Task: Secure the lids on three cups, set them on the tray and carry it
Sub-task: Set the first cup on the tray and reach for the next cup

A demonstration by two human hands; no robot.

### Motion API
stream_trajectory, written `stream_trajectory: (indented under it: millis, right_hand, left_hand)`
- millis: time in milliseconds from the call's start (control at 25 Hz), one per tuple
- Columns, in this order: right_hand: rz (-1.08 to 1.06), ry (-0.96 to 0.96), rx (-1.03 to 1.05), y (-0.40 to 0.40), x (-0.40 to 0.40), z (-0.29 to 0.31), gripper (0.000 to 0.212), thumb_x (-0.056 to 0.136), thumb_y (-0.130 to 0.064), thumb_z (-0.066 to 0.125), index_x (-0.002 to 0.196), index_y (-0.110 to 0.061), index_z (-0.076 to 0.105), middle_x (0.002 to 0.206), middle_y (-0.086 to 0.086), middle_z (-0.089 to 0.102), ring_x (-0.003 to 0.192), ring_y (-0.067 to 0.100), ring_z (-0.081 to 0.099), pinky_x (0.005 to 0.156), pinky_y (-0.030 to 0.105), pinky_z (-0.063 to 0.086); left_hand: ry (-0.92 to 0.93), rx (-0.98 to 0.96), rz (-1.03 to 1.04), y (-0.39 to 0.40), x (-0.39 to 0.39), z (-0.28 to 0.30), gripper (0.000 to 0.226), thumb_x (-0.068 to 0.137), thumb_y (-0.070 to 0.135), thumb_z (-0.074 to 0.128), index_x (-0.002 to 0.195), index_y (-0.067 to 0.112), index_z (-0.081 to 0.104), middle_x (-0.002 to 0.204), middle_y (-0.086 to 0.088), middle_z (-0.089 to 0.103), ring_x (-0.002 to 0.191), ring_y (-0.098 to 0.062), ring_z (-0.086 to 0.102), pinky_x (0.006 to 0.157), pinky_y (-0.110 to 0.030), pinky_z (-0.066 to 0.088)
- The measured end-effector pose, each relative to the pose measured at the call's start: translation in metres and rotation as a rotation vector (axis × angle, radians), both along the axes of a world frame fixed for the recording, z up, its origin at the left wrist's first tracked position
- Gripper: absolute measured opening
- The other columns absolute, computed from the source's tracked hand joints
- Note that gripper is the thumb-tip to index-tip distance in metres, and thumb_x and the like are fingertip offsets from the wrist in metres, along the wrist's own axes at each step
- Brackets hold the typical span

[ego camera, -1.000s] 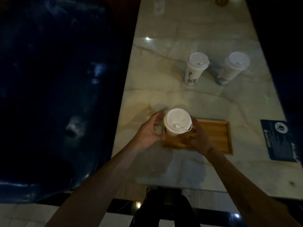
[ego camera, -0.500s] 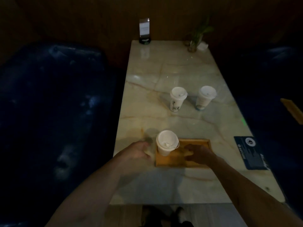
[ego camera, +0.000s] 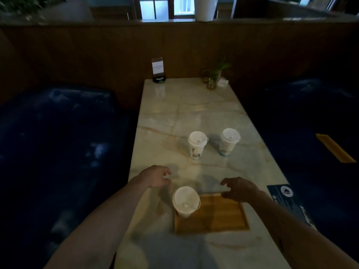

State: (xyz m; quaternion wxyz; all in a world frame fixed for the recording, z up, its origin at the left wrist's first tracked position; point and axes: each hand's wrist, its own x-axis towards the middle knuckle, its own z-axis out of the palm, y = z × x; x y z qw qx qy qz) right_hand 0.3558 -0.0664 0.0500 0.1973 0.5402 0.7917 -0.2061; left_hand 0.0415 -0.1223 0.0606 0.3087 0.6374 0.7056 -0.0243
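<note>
A white lidded cup (ego camera: pixel 185 201) stands on the left end of the wooden tray (ego camera: pixel 221 216) near the table's front edge. Two more lidded cups stand farther back on the marble table: one with a dark drawing (ego camera: pixel 196 145) and one with a blue base (ego camera: pixel 228 141). My left hand (ego camera: pixel 155 177) hovers over the table, left of and beyond the tray cup, fingers curled and apart, holding nothing. My right hand (ego camera: pixel 240 189) hangs above the tray's far right corner, fingers spread, empty.
The marble table (ego camera: pixel 194 113) runs away from me between dark blue sofas (ego camera: pixel 58 142). A card stand (ego camera: pixel 158 69) and a small plant in a glass (ego camera: pixel 212 78) sit at its far end. A dark printed card (ego camera: pixel 287 200) lies at the right edge.
Both hands let go of the cup, which now stands on the tray, and moved forward past it. My head tilted up, bringing the far wall and windows into view.
</note>
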Motion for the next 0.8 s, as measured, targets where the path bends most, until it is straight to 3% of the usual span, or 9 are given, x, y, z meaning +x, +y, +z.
stream_trajectory:
  millis: [240,480,640,800]
  right_hand:
    - [0.008,0.051,0.055,0.053,-0.001,-0.014,0.067,0.088,-0.065,0.049,0.147,-0.035,0.036,0.144,0.001,0.054,0.129,0.021,0.053,0.102,0.038,0.048]
    - [-0.014,0.141,0.073,0.098,-0.013,-0.038,0.072,0.090,-0.067,0.040,0.151,-0.033,0.026,0.147,0.004,0.049,0.131,0.027,0.050,0.104,0.046,0.045]
    - [-0.123,0.299,-0.018,0.121,-0.027,-0.067,0.081,0.086,-0.067,0.050,0.154,-0.034,0.019,0.149,0.005,0.047,0.131,0.028,0.051,0.102,0.044,0.047]
    - [-0.204,0.427,-0.135,0.137,-0.043,-0.094,0.105,0.075,-0.063,0.071,0.155,-0.032,0.010,0.152,0.009,0.043,0.132,0.032,0.050,0.101,0.045,0.048]
  left_hand:
    - [0.088,0.202,-0.035,0.055,0.017,-0.004,0.059,0.093,0.048,0.058,0.146,0.030,0.041,0.149,0.002,0.044,0.137,-0.020,0.042,0.109,-0.038,0.041]
    - [0.171,0.410,-0.029,0.098,0.037,-0.029,0.060,0.092,0.053,0.055,0.145,0.030,0.040,0.151,0.007,0.041,0.140,-0.015,0.038,0.109,-0.036,0.039]
    - [0.183,0.543,-0.009,0.119,0.049,-0.045,0.066,0.087,0.054,0.059,0.146,0.031,0.040,0.151,0.005,0.042,0.139,-0.015,0.041,0.104,-0.037,0.044]
    - [0.171,0.554,-0.037,0.139,0.056,-0.057,0.074,0.086,0.056,0.061,0.150,0.031,0.034,0.157,0.004,0.035,0.142,-0.016,0.037,0.105,-0.037,0.042]
